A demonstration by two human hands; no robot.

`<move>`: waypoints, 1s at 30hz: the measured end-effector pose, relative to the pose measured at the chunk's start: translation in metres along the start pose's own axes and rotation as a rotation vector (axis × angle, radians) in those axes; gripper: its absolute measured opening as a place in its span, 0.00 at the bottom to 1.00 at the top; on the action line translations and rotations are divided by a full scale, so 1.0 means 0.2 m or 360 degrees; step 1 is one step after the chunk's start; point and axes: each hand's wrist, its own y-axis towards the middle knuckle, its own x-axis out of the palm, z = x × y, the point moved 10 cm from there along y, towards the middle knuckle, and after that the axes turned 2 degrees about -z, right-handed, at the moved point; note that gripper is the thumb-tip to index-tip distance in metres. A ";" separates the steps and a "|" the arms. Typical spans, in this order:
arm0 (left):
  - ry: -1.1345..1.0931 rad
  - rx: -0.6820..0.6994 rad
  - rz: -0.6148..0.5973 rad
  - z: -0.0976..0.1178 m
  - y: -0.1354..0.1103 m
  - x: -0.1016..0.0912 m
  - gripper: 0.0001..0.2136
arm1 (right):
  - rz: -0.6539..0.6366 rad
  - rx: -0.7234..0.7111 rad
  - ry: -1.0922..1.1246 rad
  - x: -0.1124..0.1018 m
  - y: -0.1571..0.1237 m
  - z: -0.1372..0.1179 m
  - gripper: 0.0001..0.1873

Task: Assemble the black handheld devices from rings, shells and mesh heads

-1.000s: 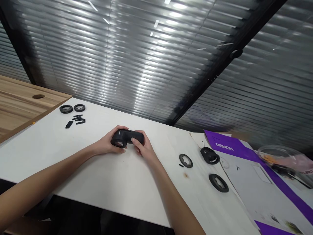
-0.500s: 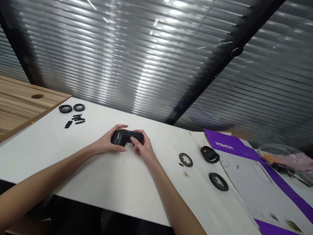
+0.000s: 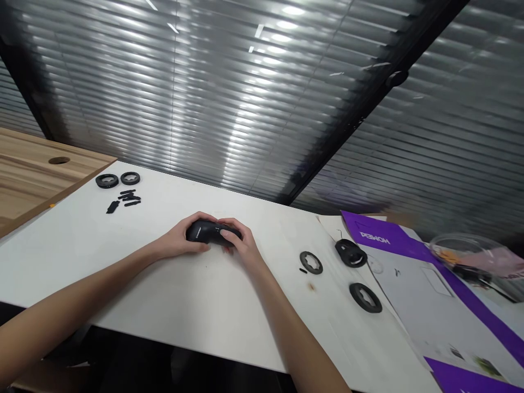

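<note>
Hands meet near the middle of the white table point(image 3: 164, 295), both closed around one black handheld device point(image 3: 209, 231) that lies low on the tabletop. The left hand point(image 3: 179, 242) cups the device's rounded left end, fingers curled over the top and thumb along the near side. The right hand point(image 3: 242, 246) covers the other end, thumb pressed on the upper face; whether the body rests fully on the table or is lifted slightly cannot be told. White lettering shows on the device's near side but is too small to read. To the right of the hands, well apart from them, lie three loose black parts: a toothed flat ring point(image 3: 311, 262), a thicker round cap point(image 3: 351, 253) just beyond it, and a second ring point(image 3: 365, 298) nearer the table's front edge. A purple and white printed sheet point(image 3: 413, 278) lies further right, with a clear plastic bag point(image 3: 475, 256) at its far side. At the table's far left corner sit two small black rings point(image 3: 107, 180) side by side, with several short black strips point(image 3: 127, 198) just in front of them. A wooden desk point(image 3: 28, 174) adjoins the table on the left. Closed grey blinds point(image 3: 245, 93) fill the background.
</note>
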 end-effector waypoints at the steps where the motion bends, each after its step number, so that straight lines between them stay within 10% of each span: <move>1: -0.0003 -0.0008 0.0019 0.00 0.00 -0.01 0.25 | 0.0012 -0.0008 -0.0013 0.00 0.00 0.00 0.15; 30: 0.0087 -0.0134 0.0107 0.00 -0.01 0.00 0.19 | 0.0203 -0.0040 -0.0225 -0.01 0.00 -0.02 0.15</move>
